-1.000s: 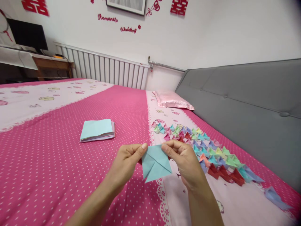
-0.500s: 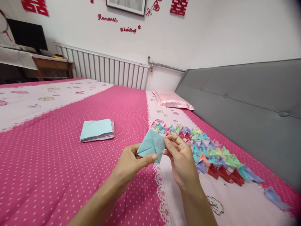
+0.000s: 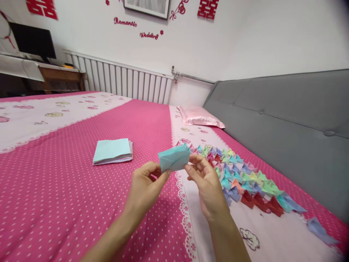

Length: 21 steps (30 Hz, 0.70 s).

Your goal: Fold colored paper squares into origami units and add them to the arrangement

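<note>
Both of my hands hold a partly folded light-blue paper piece (image 3: pixel 174 159) up over the pink bedspread (image 3: pixel 68 189). My left hand (image 3: pixel 145 187) pinches its left end between thumb and fingers. On the other side, my right hand (image 3: pixel 208 187) grips the right end with its fingertips. A stack of square coloured papers (image 3: pixel 113 151), light blue on top, lies on the bed to the left of my hands. To the right, several small folded paper pieces (image 3: pixel 240 178) in many colours lie in rows on the pale strip of the sheet.
A grey padded headboard (image 3: pixel 286 123) runs along the right. A pink pillow (image 3: pixel 199 116) lies at the far end. Behind the bed stand a white radiator (image 3: pixel 120 78) and a desk with a dark monitor (image 3: pixel 32 42). One loose blue folded piece (image 3: pixel 319 227) lies near the right front.
The blue paper has been turned and lifted from a flat, hanging shape into a more closed, horizontal form. Both hands have risen slightly and rotated around it.
</note>
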{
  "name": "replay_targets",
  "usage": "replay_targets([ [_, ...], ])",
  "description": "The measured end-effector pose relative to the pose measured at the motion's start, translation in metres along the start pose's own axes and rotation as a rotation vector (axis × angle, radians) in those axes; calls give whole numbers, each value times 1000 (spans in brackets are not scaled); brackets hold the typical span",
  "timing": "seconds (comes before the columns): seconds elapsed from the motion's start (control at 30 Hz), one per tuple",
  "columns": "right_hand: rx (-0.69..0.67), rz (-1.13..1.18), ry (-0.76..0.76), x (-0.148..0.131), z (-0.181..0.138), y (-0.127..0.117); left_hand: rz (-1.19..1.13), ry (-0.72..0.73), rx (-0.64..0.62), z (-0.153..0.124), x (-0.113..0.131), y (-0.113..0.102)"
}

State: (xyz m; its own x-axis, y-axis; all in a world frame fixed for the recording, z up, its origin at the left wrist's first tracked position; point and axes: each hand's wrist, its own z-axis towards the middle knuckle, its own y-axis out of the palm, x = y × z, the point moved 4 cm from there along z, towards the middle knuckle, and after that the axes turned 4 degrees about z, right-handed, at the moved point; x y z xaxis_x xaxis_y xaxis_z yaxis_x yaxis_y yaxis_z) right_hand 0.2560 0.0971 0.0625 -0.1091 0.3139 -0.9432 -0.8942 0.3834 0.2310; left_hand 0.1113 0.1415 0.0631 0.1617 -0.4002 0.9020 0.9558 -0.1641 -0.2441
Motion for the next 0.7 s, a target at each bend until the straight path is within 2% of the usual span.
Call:
replay_targets([
  [0.17,-85,-83,-27,-5,1,-4,390,237,100,-1,5,-7],
  [0.3,-167,-112,-1,-7,1,-6,496,273,86,-4,8,-7],
  [0.4,-176,-111,9,-8,1,-9,404,180,39,-5,8,-6],
  [0.57,-198,-21,-9,-11,2,-11,-53,-72,-176,-3,9,2],
  [0.7,-241,8,-26,-12,2,-12,-282,-205,-242,-2,13,1],
])
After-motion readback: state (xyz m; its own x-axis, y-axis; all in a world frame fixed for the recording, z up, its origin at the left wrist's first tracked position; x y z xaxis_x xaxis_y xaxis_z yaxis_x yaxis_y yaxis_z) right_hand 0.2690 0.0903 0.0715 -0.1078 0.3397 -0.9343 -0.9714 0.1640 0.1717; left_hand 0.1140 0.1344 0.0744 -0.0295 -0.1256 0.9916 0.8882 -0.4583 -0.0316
